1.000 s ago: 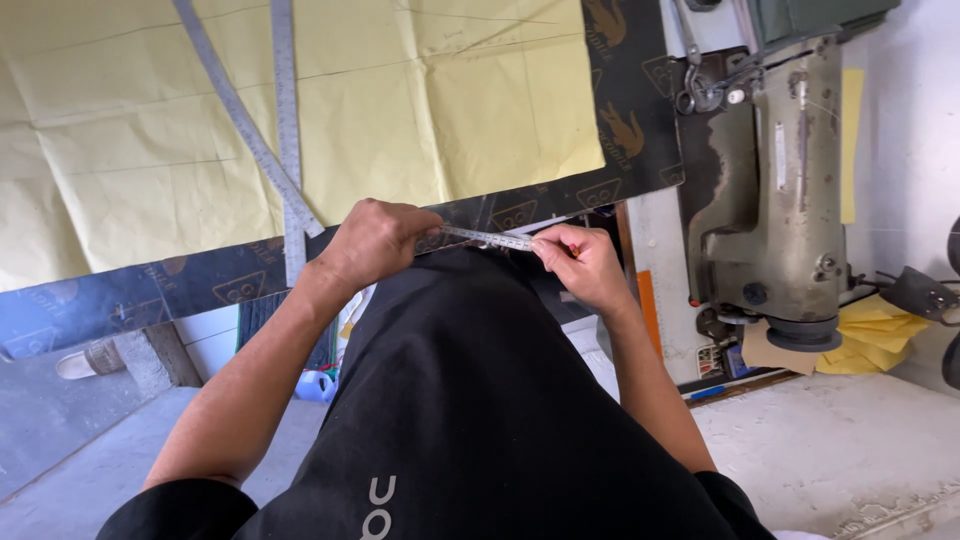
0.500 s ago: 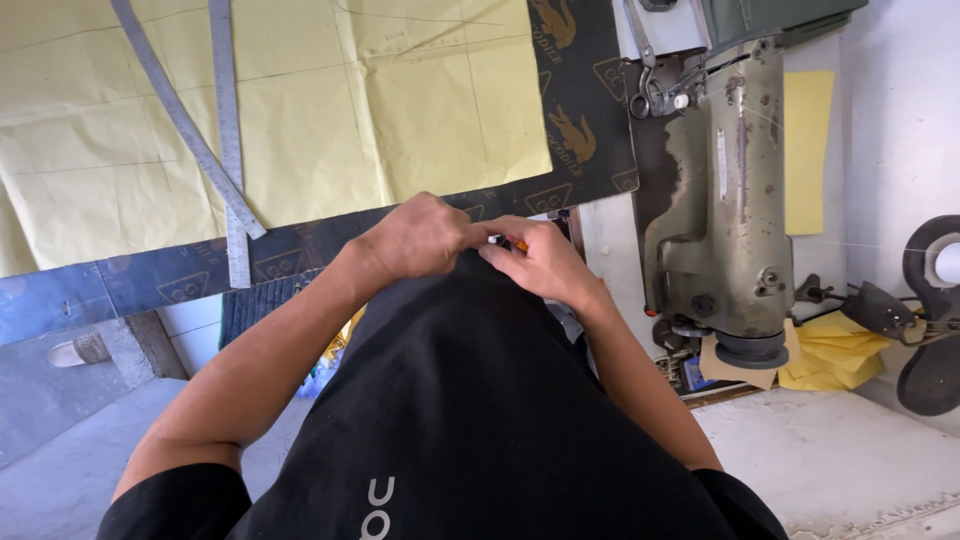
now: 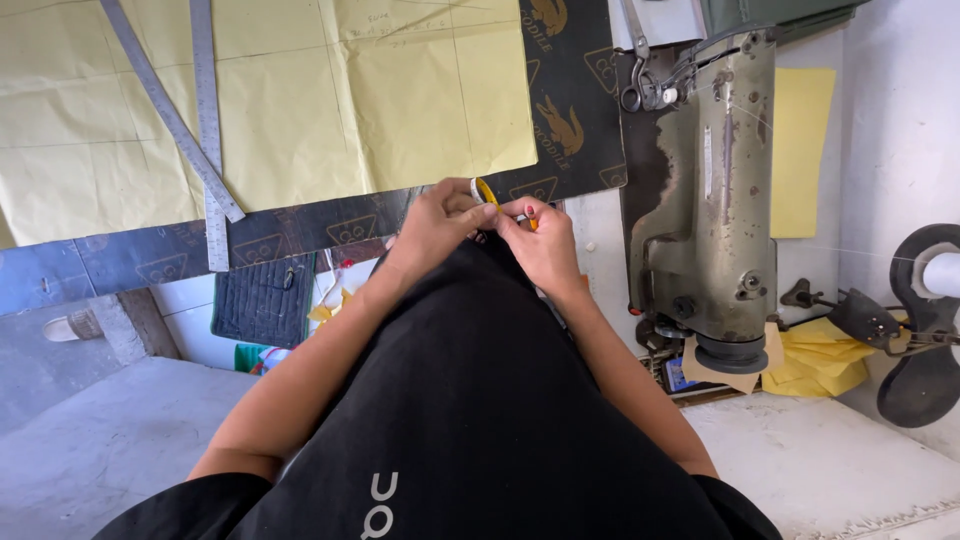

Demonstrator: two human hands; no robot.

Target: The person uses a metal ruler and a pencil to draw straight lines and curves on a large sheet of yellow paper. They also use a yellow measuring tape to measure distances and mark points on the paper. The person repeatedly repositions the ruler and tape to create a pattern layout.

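Near the centre of the frame, your left hand (image 3: pixel 432 228) and right hand (image 3: pixel 540 245) meet above the black garment (image 3: pixel 470 400), fingers pinching a yellow measuring tape (image 3: pixel 486 192). Hold it flat and tight. Beyond lie the yellow pattern paper (image 3: pixel 330 100) and steel rulers (image 3: pixel 205 130).
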